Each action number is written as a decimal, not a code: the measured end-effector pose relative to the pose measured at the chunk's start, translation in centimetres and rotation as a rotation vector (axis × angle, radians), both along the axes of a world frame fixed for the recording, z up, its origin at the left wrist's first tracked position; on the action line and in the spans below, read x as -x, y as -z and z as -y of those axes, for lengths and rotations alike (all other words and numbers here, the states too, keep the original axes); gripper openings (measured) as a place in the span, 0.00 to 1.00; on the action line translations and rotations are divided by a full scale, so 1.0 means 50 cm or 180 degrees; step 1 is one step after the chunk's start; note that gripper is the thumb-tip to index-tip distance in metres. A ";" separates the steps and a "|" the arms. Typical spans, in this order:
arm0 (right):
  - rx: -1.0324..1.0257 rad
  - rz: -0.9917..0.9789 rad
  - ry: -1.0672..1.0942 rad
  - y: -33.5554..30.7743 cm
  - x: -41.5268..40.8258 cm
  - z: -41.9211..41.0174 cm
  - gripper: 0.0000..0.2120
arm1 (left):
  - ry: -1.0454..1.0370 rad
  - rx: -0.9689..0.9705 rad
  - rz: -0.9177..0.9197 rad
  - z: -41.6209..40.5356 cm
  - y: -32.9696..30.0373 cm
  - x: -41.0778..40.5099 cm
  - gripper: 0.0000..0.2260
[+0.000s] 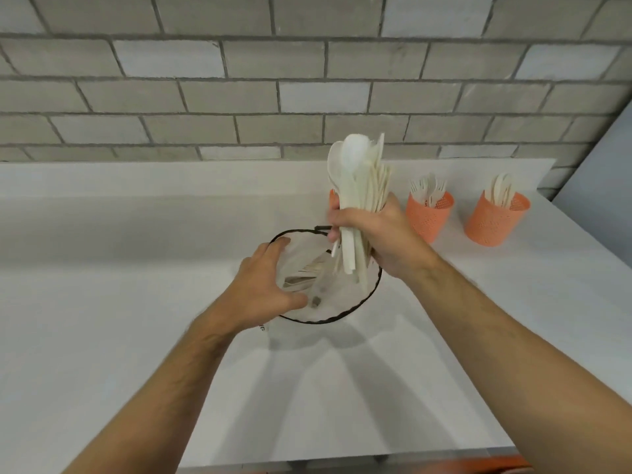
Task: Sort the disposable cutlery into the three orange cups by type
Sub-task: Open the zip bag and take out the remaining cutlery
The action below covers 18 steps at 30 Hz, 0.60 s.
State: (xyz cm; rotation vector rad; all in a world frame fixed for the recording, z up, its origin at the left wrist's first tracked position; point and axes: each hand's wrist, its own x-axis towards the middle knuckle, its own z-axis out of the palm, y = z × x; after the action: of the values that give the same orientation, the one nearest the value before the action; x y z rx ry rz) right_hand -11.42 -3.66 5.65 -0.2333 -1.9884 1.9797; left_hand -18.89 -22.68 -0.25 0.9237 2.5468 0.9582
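My right hand (376,234) is shut on a thick bundle of white and wooden disposable cutlery (359,179), held upright above a round white container with a black rim (342,314). My left hand (266,285) reaches into that container with fingers spread, over a few wooden pieces (304,275) lying inside. Three orange perforated cups stand at the back right: one (333,198) mostly hidden behind the bundle, a middle one (429,213) holding forks, and a right one (496,222) holding several white pieces.
A white counter (136,302) runs along a grey brick wall (239,80). Its front edge (342,461) is near the bottom, and the right edge slants past the rightmost cup.
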 end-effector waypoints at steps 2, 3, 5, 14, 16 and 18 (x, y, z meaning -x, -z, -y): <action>0.0375 0.0180 0.0270 -0.010 -0.024 -0.040 0.06 | 0.0196 -0.0230 -0.0272 -0.014 0.005 -0.017 0.29; 0.0524 0.0272 0.0411 -0.011 -0.039 -0.064 0.06 | 0.0350 -0.0302 -0.0361 -0.018 0.004 -0.025 0.23; 0.0693 0.0554 0.0683 0.004 -0.073 -0.122 0.06 | 0.0731 -0.0228 -0.0460 -0.023 0.004 -0.033 0.20; -0.0894 0.3061 0.1011 0.173 -0.208 -0.286 0.22 | 0.0149 0.0572 -0.0680 -0.077 -0.009 -0.055 0.32; -0.1509 0.3152 0.1204 0.177 -0.225 -0.300 0.17 | 0.0105 0.0539 -0.0594 -0.083 -0.010 -0.061 0.35; -0.1845 0.3216 0.1218 0.175 -0.241 -0.307 0.16 | 0.0128 0.0516 -0.0457 -0.087 -0.006 -0.066 0.40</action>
State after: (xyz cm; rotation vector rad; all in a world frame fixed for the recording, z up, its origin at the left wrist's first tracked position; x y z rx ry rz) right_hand 0.65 11.68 -3.12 -1.5486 -2.6661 1.0066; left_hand -15.61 -18.32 0.06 1.0248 2.6657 0.6844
